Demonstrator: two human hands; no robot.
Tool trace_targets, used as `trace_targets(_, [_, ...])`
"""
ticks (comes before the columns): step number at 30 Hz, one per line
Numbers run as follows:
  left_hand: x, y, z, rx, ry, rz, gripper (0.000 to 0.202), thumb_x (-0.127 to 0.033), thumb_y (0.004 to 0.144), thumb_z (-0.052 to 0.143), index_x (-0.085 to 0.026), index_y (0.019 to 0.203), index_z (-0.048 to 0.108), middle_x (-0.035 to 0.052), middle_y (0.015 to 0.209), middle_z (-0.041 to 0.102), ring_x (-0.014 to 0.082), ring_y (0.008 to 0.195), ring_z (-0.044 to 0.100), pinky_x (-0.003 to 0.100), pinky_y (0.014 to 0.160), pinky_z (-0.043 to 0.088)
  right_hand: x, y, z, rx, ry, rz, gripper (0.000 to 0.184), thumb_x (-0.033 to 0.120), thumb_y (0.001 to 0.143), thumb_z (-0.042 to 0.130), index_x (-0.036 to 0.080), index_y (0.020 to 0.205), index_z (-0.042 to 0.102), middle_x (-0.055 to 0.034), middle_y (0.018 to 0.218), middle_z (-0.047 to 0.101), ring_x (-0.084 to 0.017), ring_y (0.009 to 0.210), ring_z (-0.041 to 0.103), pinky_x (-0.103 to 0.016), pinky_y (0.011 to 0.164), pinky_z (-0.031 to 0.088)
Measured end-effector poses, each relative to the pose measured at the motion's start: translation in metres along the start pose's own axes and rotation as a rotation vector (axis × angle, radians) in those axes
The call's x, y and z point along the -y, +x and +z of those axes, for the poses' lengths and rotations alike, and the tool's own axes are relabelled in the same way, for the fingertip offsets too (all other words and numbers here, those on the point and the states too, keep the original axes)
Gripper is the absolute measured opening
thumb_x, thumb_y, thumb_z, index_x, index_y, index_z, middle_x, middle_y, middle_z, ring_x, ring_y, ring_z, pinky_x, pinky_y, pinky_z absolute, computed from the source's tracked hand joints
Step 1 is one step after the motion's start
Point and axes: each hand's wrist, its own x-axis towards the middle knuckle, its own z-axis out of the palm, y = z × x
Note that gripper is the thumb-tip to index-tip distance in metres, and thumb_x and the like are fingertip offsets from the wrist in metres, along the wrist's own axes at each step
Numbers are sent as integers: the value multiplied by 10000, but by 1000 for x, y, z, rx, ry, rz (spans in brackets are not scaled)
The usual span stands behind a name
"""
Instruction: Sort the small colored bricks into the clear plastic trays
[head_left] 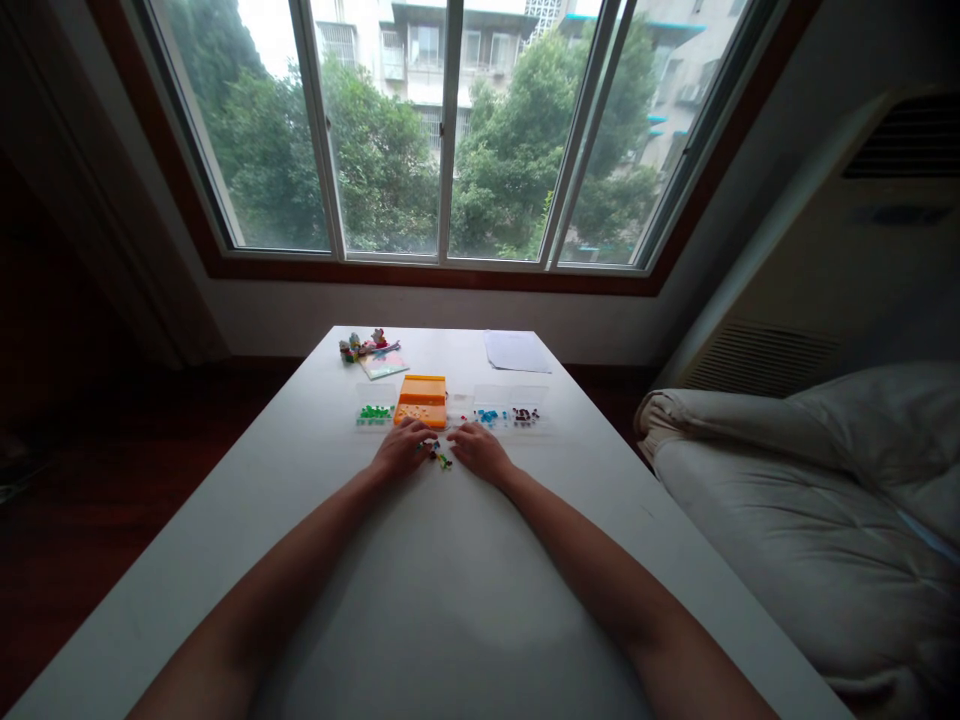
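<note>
My left hand [405,448] rests on the white table, its fingers closed at a cluster of tiny coloured pieces; what they pinch is too small to make out. Facing it from the right is my right hand [480,452], fingers apart and bent, tips pointing at the same cluster. Between the hands lie small green, yellow and dark pieces [445,461]. Just beyond the fingertips an orange case [424,386] lies open with small light bits in its near half. Left of it is a clear box with green pieces [375,412].
Right of the case, clear boxes hold blue pieces [489,416] and dark brown pieces [526,416]. At the table's far left stand small colourful figures [351,348] beside a packet [385,365]. White paper [517,352] lies far right. A padded cover [795,500] lies right of the table.
</note>
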Motion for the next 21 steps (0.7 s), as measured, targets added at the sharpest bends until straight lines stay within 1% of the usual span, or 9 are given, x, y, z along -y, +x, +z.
trace_targets(4, [1, -1, -1, 23, -21, -9, 261, -260, 948, 559, -262, 1144, 731, 70, 1126, 700, 249, 1135, 547, 411, 1012, 464, 3, 0, 0, 22, -20, -55, 118, 162, 879, 662, 243, 930, 732, -61, 952, 642, -202, 949, 562, -331, 886, 459])
trace_targets(9, [2, -3, -2, 21, -42, -12, 250, -291, 965, 542, -259, 1115, 739, 69, 1105, 707, 240, 1111, 557, 408, 1000, 468, 9, 2, 2, 21, -7, -55, 107, 135, 856, 646, 223, 826, 699, -50, 873, 633, -191, 898, 554, -299, 829, 448])
trace_targets(12, [3, -4, -4, 16, -55, -43, 243, -294, 959, 545, -251, 1084, 749, 73, 1093, 712, 238, 1097, 566, 395, 988, 474, 16, 4, 0, 1, 49, -9, 128, 94, 802, 624, 212, 797, 674, -28, 812, 633, -169, 814, 555, -271, 769, 437])
trace_targets(16, [5, -5, -5, -2, -70, -81, 225, -315, 947, 563, -251, 1039, 757, 72, 1069, 717, 235, 1073, 581, 390, 976, 479, 21, 9, -3, -60, 190, 116, 133, 97, 763, 578, 204, 806, 646, 14, 732, 634, -127, 674, 536, -233, 664, 408])
trace_targets(18, [5, -5, -5, -11, -73, -86, 212, -316, 939, 575, -256, 1025, 759, 67, 1058, 720, 234, 1063, 587, 388, 971, 480, 22, 13, -3, -94, 238, 165, 116, 117, 765, 568, 202, 805, 636, 23, 717, 634, -118, 643, 525, -225, 635, 397])
trace_targets(21, [6, -5, -3, -15, -76, -90, 203, -311, 933, 582, -255, 1018, 758, 65, 1058, 722, 233, 1053, 595, 385, 969, 481, 22, 22, -1, -127, 276, 176, 114, 130, 770, 558, 201, 805, 640, 25, 711, 631, -118, 642, 523, -224, 625, 395])
